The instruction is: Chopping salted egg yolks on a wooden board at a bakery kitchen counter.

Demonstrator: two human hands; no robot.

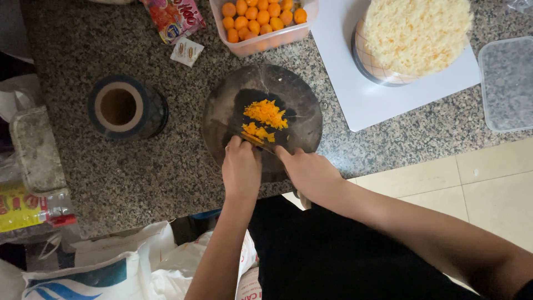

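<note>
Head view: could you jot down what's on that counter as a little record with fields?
Surface: speckled granite counter
Board: round dark chopping board
On board: chopped orange bits
Left hand: fingertips on the orange bits at the board's near edge
Right hand: beside it on the board; whether it grips a blade, cannot tell
Behind: clear tub of orange balls, round cake topped with pale shreds
Left: tape roll

A speckled granite counter [139, 172] carried a round dark chopping board [302, 108], a roll of tape [125, 108], a clear tub of orange balls [264, 22], a white sheet [361, 94] under a cake, an empty clear container [508, 83], and snack packets [175, 19].
</note>
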